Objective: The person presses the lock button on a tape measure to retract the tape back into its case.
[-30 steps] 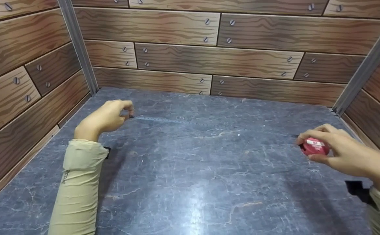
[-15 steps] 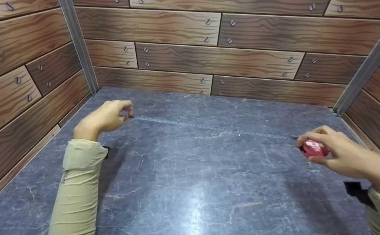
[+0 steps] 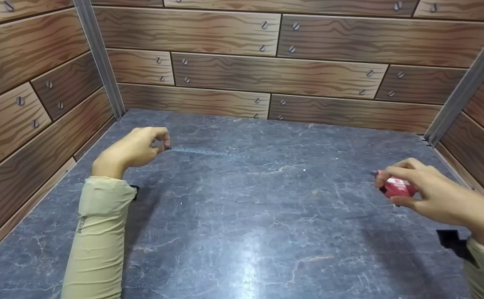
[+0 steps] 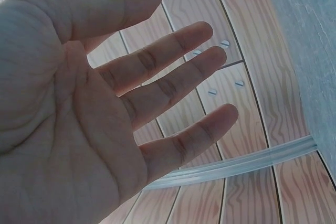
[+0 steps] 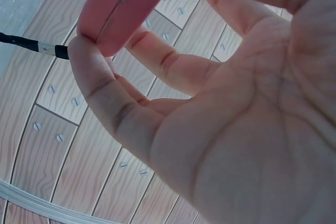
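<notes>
Head view: near opposite tabletop [image 3: 242,216] edges, left fingers [image 3: 165,138] pinch the tape [image 3: 202,151], right fingers [image 3: 393,171] grip its red case [image 3: 401,187], well apart.

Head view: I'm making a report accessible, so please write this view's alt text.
A person's left hand pinches the end of a measuring-tape blade, and the right hand holds its red case, over a blue-grey marbled table. The blade is faint near the case; wood-patterned walls stand behind.

Room over near tabletop [image 3: 242,224]; tape strip [image 3: 206,152] blocks farther back, apparently reaching red case [image 3: 399,189].
</notes>
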Demonstrator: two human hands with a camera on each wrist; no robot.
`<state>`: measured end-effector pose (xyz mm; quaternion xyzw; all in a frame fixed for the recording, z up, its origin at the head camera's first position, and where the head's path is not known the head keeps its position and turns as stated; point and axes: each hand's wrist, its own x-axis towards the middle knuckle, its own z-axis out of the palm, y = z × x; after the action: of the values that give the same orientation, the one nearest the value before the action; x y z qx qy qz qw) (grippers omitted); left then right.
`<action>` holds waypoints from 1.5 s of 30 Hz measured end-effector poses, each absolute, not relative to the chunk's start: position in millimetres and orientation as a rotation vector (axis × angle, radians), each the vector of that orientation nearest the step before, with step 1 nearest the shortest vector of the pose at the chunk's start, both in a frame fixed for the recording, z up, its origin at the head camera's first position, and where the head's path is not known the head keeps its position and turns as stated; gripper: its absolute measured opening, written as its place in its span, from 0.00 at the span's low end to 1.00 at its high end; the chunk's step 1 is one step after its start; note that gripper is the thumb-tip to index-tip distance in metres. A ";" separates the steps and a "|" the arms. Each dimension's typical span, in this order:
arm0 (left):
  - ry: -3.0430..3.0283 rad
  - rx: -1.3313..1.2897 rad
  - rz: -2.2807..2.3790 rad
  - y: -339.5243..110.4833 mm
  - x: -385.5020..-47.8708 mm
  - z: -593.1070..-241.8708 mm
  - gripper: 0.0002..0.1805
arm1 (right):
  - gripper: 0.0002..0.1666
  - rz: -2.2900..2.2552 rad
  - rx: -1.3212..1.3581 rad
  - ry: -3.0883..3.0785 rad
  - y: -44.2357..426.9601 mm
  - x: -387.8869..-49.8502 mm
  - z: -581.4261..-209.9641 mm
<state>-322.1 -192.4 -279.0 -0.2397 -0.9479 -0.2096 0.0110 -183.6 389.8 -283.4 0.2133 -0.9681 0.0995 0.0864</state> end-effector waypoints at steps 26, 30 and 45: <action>-2.967 -0.742 -0.659 -188.4 -320.2 -279.2 0.03 | 0.40 0.287 0.591 -2.955 385.7 -186.0 -282.4; -2.948 -0.767 -0.652 -186.5 -320.6 -279.3 0.02 | 0.39 0.268 0.614 -2.928 386.1 -186.0 -283.5; -2.941 -0.791 -0.664 -184.2 -321.1 -280.0 0.02 | 0.40 0.280 0.624 -2.925 383.3 -189.5 -284.9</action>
<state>-321.1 -184.2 -280.0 -0.2537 -0.9435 -0.2129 0.0123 -189.5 383.3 -284.9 0.2072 -0.9715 0.0929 0.0686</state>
